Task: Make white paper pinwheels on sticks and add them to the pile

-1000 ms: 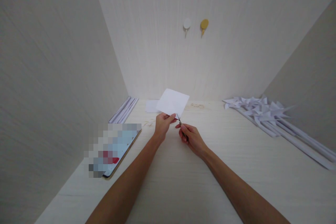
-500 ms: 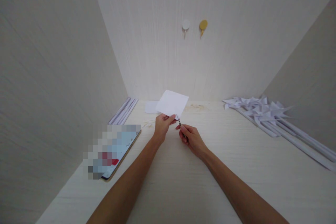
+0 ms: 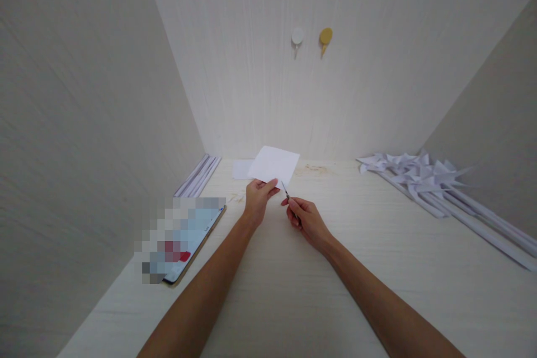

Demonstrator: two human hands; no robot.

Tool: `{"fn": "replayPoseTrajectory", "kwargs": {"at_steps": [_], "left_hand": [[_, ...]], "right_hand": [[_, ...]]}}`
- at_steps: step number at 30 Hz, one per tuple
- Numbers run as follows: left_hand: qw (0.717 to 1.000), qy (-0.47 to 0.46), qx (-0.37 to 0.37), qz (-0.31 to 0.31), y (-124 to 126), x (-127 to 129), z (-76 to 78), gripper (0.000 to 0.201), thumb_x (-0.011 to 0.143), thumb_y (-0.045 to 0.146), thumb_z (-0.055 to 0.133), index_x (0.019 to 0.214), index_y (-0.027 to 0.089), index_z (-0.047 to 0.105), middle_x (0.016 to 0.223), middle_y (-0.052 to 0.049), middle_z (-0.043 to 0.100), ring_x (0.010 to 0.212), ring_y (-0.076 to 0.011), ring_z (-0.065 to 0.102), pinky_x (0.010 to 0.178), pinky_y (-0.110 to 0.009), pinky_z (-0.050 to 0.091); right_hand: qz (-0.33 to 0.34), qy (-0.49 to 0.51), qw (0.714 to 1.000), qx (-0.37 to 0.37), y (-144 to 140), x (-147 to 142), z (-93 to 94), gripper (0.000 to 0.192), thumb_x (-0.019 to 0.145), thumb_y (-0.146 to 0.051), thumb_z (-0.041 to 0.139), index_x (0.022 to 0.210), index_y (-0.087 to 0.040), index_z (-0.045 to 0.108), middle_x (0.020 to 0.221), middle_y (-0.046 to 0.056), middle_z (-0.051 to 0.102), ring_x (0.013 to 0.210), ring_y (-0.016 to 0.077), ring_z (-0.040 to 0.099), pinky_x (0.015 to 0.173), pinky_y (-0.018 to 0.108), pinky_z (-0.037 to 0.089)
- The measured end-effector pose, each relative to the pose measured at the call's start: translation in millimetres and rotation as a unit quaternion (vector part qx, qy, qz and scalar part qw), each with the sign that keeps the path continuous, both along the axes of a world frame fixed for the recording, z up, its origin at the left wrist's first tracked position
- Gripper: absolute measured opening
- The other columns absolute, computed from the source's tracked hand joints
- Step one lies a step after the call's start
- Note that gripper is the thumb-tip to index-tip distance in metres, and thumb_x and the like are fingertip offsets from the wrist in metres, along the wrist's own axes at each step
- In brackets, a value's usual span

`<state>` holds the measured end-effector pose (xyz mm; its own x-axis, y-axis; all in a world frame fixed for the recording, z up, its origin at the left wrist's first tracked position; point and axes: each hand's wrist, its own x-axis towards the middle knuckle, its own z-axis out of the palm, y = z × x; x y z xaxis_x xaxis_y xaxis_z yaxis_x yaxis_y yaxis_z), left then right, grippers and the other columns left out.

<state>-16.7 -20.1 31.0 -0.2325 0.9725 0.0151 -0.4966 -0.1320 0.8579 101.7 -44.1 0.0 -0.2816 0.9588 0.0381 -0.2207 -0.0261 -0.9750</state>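
My left hand pinches the near edge of a white sheet of paper between thumb and fingers, holding it up over the table. In my right hand is a small pair of scissors, its handles mostly hidden by my fingers. The thin blades point up and left and lie against the paper's lower right corner; whether they are closed on it I cannot make out. Behind the held sheet, another piece of white paper lies flat on the table.
A phone with a partly blurred screen lies at the left. Beyond it are several rolled paper sticks. Paper pinwheels on long paper sticks rest at the right. White and yellow hooks are on the back wall.
The paper has shifted slightly left in my left hand's hold, its near right corner drawn back from the scissors. My right hand stays almost in place.
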Motion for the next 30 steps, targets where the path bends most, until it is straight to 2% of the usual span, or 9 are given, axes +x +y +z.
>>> {"fn": "replayPoseTrajectory", "kwargs": {"at_steps": [12,21,30], "left_hand": [[0.999,0.035,-0.018,-0.027,-3.0,1.3,-1.5,0.024,0.045,0.022,0.073,0.061,0.01,0.06,0.058,0.0,0.061,0.054,-0.0082,0.055,0.057,-0.023,0.048],[0.998,0.053,-0.024,-0.021,-3.0,2.0,-3.8,0.022,0.047,0.023,0.073,0.055,0.01,0.057,0.053,0.002,0.057,0.05,-0.0073,0.053,0.058,-0.023,0.048],[0.999,0.042,-0.029,-0.02,-2.8,2.5,-4.4,0.022,0.046,0.022,0.073,0.058,0.011,0.058,0.058,0.0,0.06,0.052,-0.0078,0.054,0.059,-0.024,0.048]], "right_hand": [[-0.002,0.028,0.999,-0.014,-0.2,-0.5,3.4,0.031,0.065,-0.046,0.058,0.071,-0.015,0.056,0.045,-0.006,0.043,0.035,0.004,0.03,0.037,0.021,0.016],[-0.006,0.03,0.999,-0.017,0.1,-0.7,2.3,0.032,0.065,-0.046,0.058,0.072,-0.015,0.056,0.046,-0.006,0.043,0.036,0.0039,0.029,0.036,0.021,0.015],[-0.007,0.038,0.999,-0.019,0.9,-0.6,1.6,0.032,0.064,-0.046,0.059,0.071,-0.016,0.055,0.046,-0.006,0.044,0.034,0.0034,0.028,0.036,0.021,0.014]]}}
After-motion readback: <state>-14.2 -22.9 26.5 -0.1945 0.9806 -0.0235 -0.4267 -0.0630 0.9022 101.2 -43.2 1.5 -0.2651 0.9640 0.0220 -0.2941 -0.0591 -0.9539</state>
